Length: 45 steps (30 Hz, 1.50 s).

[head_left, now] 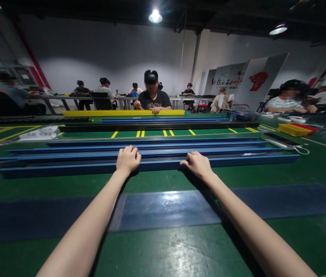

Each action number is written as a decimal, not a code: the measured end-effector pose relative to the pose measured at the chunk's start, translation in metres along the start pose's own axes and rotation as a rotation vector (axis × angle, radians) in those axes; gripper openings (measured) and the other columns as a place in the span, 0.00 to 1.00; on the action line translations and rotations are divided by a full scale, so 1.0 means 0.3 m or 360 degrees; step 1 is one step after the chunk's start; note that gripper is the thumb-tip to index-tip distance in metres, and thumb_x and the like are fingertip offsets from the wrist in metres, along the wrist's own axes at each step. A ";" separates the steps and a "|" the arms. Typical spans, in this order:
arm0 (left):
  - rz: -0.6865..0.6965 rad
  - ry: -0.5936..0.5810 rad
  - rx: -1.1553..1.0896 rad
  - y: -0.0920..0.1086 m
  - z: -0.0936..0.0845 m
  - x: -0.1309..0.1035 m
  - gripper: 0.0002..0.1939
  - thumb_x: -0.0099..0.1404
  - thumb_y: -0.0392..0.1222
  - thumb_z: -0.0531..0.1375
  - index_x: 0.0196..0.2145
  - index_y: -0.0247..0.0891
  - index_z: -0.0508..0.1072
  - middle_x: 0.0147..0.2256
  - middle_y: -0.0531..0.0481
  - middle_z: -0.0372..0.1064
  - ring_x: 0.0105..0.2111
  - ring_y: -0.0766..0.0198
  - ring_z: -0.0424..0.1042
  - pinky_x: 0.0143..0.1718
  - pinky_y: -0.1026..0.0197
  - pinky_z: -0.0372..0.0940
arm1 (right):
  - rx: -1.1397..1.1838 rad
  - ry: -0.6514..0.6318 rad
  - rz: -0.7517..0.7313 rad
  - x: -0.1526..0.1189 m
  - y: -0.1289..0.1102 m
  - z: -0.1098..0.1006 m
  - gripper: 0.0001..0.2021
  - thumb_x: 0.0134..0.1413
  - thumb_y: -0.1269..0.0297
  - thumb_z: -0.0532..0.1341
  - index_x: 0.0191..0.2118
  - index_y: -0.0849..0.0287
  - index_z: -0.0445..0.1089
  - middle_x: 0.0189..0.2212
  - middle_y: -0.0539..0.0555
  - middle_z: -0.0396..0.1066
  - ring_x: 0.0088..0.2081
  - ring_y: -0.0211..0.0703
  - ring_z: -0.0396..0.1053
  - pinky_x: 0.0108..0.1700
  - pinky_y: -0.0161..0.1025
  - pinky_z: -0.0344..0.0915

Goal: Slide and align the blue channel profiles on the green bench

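Observation:
Several long blue channel strips lie side by side across the green table. My left hand [128, 158] is curled over the nearest blue channel strip [160, 164], a little left of its middle. Farther right on the same strip, my right hand [198, 163] has its fingers bent over the upper edge and its thumb pointing left. Both palms and the fingertips' undersides are hidden. Closer to me, a flat, shiny, dark blue sheet [165, 209] stretches across the table beneath my forearms.
Beyond the blue strips lie a long black strip [163, 126] and a yellow strip [122, 113], with a co-worker [154, 98] seated behind. A phone-like device [278, 141] with a white cable is at right, near a yellow tray [292, 130]. Clear plastic wrapping [38, 132] lies left.

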<state>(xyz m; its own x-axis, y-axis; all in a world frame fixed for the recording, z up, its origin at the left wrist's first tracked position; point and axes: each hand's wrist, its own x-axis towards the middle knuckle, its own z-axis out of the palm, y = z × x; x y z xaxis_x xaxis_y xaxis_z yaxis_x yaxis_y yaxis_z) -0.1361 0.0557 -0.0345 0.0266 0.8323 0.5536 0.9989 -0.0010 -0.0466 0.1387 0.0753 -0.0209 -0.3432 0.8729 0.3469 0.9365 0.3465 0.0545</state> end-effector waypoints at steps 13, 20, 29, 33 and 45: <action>0.0017 0.0031 0.0067 -0.065 0.041 0.044 0.14 0.60 0.40 0.44 0.32 0.37 0.68 0.35 0.45 0.67 0.38 0.57 0.64 0.37 0.56 0.54 | -0.0016 0.0020 -0.0043 0.034 -0.039 0.012 0.18 0.51 0.49 0.53 0.32 0.60 0.67 0.35 0.56 0.69 0.39 0.44 0.66 0.30 0.33 0.55; 0.0004 -0.0137 -0.0019 -0.063 0.032 0.047 0.14 0.60 0.41 0.45 0.34 0.38 0.68 0.37 0.46 0.68 0.39 0.58 0.65 0.37 0.57 0.55 | -0.0013 -0.0072 -0.0141 0.047 -0.029 0.001 0.21 0.55 0.49 0.45 0.34 0.60 0.68 0.35 0.56 0.70 0.38 0.43 0.66 0.32 0.33 0.56; 0.0089 -0.0367 0.0019 -0.056 -0.004 0.098 0.17 0.62 0.48 0.45 0.32 0.38 0.68 0.37 0.46 0.67 0.39 0.57 0.65 0.36 0.58 0.57 | 0.0115 -0.0255 -0.0010 0.150 -0.004 -0.008 0.25 0.57 0.48 0.40 0.30 0.57 0.69 0.32 0.55 0.71 0.35 0.42 0.68 0.29 0.32 0.53; 0.0183 -0.0354 -0.0011 -0.029 0.015 0.153 0.16 0.63 0.46 0.45 0.36 0.39 0.68 0.39 0.46 0.66 0.41 0.58 0.64 0.37 0.58 0.58 | 0.0164 -0.0115 -0.0034 0.202 -0.003 0.011 0.17 0.57 0.56 0.45 0.31 0.57 0.68 0.32 0.54 0.70 0.35 0.40 0.66 0.29 0.32 0.53; 0.0118 -0.0468 -0.0167 0.045 0.132 0.330 0.19 0.63 0.44 0.42 0.32 0.36 0.71 0.37 0.43 0.69 0.40 0.58 0.66 0.39 0.60 0.60 | 0.0204 -0.0079 -0.0202 0.365 0.035 0.103 0.13 0.56 0.60 0.48 0.35 0.60 0.67 0.35 0.56 0.68 0.39 0.41 0.63 0.38 0.34 0.54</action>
<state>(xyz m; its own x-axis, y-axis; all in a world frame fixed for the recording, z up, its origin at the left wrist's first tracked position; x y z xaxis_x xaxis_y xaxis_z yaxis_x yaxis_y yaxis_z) -0.1215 0.1601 -0.0132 0.1029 0.9524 0.2869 0.9935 -0.1123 0.0165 0.1087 0.1852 -0.0112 -0.4641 0.8342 0.2978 0.8696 0.4930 -0.0259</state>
